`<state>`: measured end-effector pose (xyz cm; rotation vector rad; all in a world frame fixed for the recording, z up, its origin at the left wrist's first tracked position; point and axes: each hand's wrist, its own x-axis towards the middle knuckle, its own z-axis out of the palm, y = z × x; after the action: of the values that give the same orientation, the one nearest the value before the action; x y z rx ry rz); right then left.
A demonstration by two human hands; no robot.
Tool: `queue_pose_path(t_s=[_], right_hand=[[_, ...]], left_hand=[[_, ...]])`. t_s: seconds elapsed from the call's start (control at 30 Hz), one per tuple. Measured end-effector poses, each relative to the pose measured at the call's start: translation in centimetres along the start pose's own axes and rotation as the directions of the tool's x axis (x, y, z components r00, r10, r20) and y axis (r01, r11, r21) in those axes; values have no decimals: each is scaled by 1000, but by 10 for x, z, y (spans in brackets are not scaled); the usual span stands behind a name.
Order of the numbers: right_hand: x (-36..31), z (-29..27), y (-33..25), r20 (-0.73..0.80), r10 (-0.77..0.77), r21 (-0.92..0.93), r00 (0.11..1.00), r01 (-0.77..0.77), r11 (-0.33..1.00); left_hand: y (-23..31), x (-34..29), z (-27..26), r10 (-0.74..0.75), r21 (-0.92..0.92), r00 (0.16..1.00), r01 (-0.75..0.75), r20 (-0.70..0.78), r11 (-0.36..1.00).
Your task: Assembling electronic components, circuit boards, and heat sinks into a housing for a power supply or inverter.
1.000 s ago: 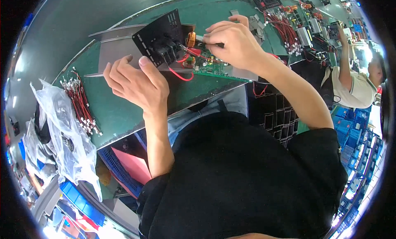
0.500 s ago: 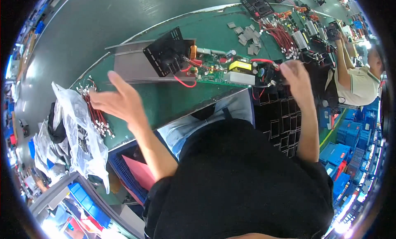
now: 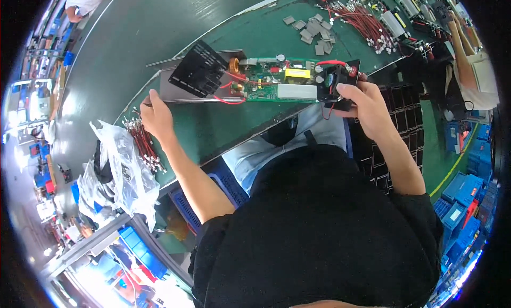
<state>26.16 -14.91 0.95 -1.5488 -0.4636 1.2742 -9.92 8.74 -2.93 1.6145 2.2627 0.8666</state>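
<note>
My right fingers (image 3: 349, 91) clasp the fan (image 3: 330, 80) on the right end of the board (image 3: 271, 85), near the tabletop (image 3: 213, 127) edge; left fingers (image 3: 154, 101) at the tray (image 3: 167, 90), can't tell if gripping.

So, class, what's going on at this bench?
At a green bench, a person's right hand grips the black fan unit at the right end of a green circuit board. The left hand is at the left end of a grey metal tray; whether it grips is unclear. A black slotted panel sits tilted by the board's left end, and loose grey pieces lie beyond.
</note>
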Motion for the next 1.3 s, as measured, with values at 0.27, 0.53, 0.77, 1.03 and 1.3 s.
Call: queue_pose_path(t_s=[0.27, 0.53, 0.77, 1.03, 1.3], right_hand=[[0, -10, 7, 28, 31, 29, 999, -32, 999], [8, -14, 10, 116, 17, -31, 993, -13, 999], [9, -17, 15, 140, -13, -81, 990, 24, 996], [8, -16, 18, 136, -54, -171, 989, 77, 982], [1, -9, 13, 119, -147, -227, 982, 171, 959]], left_hand=[[40, -77, -10, 387, 91, 876, -377, -288, 922], [82, -149, -12, 270, 31, 962, -271, 37, 962], [94, -149, -17, 83, -261, 939, 7, 333, 965], [97, -151, -8, 58, -427, 952, 79, 299, 901], [73, -133, 6, 380, -396, 902, -280, 202, 874]])
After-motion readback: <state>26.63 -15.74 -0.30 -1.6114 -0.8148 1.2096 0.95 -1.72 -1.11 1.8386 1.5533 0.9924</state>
